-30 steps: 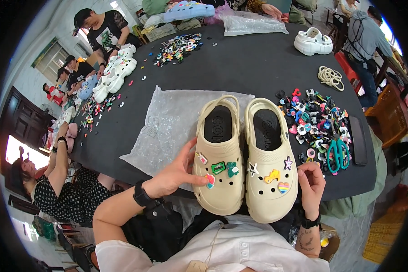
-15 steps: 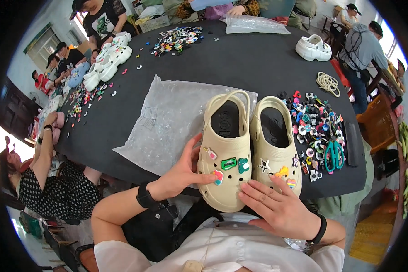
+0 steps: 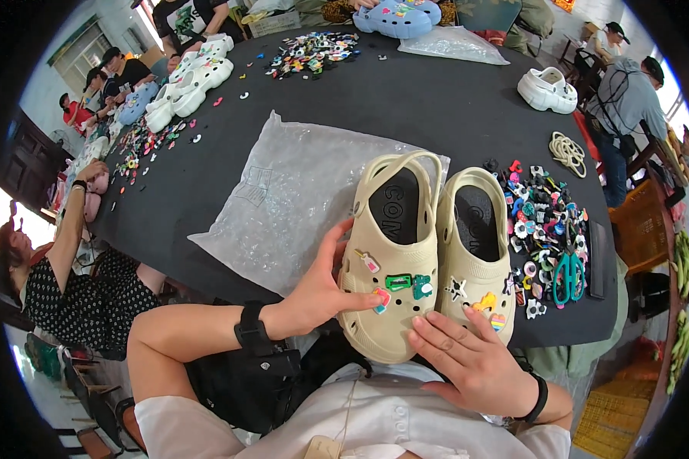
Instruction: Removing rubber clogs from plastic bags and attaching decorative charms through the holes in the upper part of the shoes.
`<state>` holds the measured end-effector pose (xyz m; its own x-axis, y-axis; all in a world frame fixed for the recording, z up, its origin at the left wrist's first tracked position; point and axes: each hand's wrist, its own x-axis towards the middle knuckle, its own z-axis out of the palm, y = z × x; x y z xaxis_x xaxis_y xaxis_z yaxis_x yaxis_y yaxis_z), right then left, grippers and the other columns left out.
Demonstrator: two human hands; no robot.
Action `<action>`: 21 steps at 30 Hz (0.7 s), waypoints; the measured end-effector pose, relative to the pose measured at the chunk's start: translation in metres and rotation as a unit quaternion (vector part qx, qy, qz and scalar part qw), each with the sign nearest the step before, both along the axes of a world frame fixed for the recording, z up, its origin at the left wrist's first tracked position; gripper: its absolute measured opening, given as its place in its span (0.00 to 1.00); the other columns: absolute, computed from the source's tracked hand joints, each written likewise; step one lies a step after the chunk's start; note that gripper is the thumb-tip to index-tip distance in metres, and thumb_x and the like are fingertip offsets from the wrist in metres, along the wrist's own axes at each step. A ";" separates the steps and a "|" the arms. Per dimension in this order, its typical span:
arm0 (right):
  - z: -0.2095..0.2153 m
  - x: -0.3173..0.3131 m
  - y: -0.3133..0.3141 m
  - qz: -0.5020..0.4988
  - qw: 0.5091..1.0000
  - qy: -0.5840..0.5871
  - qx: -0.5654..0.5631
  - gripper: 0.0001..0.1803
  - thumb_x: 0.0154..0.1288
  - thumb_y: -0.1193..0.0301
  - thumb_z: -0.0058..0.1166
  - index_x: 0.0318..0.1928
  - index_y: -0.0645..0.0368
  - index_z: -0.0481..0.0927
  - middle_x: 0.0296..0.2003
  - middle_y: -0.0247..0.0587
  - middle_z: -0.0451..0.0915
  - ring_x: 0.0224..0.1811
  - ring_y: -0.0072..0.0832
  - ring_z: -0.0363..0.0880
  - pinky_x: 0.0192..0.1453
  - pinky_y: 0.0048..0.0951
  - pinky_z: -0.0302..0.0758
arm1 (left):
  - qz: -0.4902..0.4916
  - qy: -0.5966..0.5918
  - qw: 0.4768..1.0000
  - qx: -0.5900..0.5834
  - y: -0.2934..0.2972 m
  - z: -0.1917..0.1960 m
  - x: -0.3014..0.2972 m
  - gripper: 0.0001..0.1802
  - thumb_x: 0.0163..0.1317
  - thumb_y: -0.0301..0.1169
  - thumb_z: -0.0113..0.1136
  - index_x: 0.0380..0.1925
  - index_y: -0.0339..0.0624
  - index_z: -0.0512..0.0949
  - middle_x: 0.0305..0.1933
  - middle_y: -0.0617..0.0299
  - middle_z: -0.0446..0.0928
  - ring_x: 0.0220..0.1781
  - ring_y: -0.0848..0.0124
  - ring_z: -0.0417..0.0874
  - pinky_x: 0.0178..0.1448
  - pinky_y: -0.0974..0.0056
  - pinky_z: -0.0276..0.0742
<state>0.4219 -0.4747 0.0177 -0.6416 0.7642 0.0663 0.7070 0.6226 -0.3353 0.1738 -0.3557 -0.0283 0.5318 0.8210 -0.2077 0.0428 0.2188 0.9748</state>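
Observation:
Two beige foam clogs lie side by side at the near edge of a black table point(image 3: 436, 107), toes toward me. The left clog point(image 3: 394, 252) carries several small coloured charms on its toe. My left hand point(image 3: 321, 287) rests against its left side, thumb on a charm near the toe. The right clog point(image 3: 475, 260) has a star, a yellow charm and a heart charm. My right hand point(image 3: 467, 356) lies flat with spread fingers over the toes of both clogs, holding nothing.
A clear plastic bag point(image 3: 298, 199) lies left of the clogs. A heap of loose charms point(image 3: 547, 222) with green scissors point(image 3: 566, 277) lies to the right. Rubber bands point(image 3: 566, 149), white clogs point(image 3: 547, 88), more charms point(image 3: 314, 50) and several seated people surround the table.
My right hand has come up from the table's edge and settled on the clogs' toes. The clogs have slid closer to me. My left hand stays on the left clog.

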 end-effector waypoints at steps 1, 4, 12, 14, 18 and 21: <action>0.000 0.000 0.000 0.000 1.000 0.002 -0.001 0.44 0.48 0.61 0.68 0.68 0.55 0.68 0.69 0.38 0.67 0.71 0.30 0.65 0.75 0.45 0.51 | 0.003 -0.009 1.000 -0.001 -0.001 0.000 0.001 0.62 0.48 0.24 0.76 0.75 0.47 0.40 0.67 0.53 0.61 0.71 0.62 0.61 0.73 0.56 0.60; 0.000 0.000 -0.002 -0.003 1.000 0.006 -0.005 0.44 0.47 0.61 0.68 0.68 0.55 0.68 0.69 0.38 0.67 0.71 0.30 0.65 0.75 0.45 0.51 | 0.019 -0.007 1.000 -0.002 -0.003 -0.001 0.004 0.62 0.48 0.23 0.75 0.75 0.48 0.40 0.68 0.53 0.60 0.71 0.62 0.61 0.74 0.55 0.60; 0.001 -0.001 -0.003 -0.012 1.000 -0.001 0.000 0.47 0.46 0.59 0.69 0.69 0.54 0.66 0.69 0.37 0.66 0.70 0.30 0.66 0.74 0.45 0.51 | -0.007 -0.017 1.000 -0.008 0.004 0.007 0.002 0.61 0.49 0.24 0.75 0.75 0.48 0.41 0.69 0.52 0.60 0.71 0.61 0.61 0.74 0.54 0.60; 0.001 0.000 -0.002 -0.002 1.000 0.000 0.000 0.46 0.48 0.59 0.68 0.69 0.53 0.66 0.70 0.36 0.65 0.70 0.29 0.66 0.75 0.43 0.51 | -0.031 -0.008 0.999 -0.030 0.006 0.008 -0.006 0.60 0.49 0.26 0.75 0.75 0.49 0.41 0.68 0.51 0.60 0.71 0.60 0.61 0.73 0.54 0.61; -0.003 0.000 -0.003 -0.007 1.000 0.010 0.025 0.45 0.50 0.60 0.68 0.69 0.51 0.66 0.70 0.35 0.65 0.70 0.28 0.66 0.75 0.42 0.50 | 0.025 0.054 0.986 0.156 -0.009 0.003 -0.018 0.52 0.48 0.27 0.76 0.71 0.49 0.53 0.65 0.58 0.62 0.67 0.65 0.64 0.67 0.60 0.64; -0.006 0.000 -0.006 -0.012 0.999 0.005 0.046 0.44 0.50 0.60 0.68 0.69 0.50 0.66 0.70 0.35 0.65 0.70 0.28 0.66 0.75 0.42 0.51 | 0.048 0.110 0.960 0.252 -0.024 -0.003 -0.023 0.38 0.47 0.25 0.76 0.60 0.48 0.69 0.61 0.61 0.64 0.62 0.69 0.66 0.61 0.65 0.64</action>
<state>0.4217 -0.4806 0.0114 -0.6222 0.7696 0.1432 0.7192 0.6342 -0.2837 0.1508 -0.3801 -0.0310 0.4364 0.8904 0.1294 0.2640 -0.2641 0.9277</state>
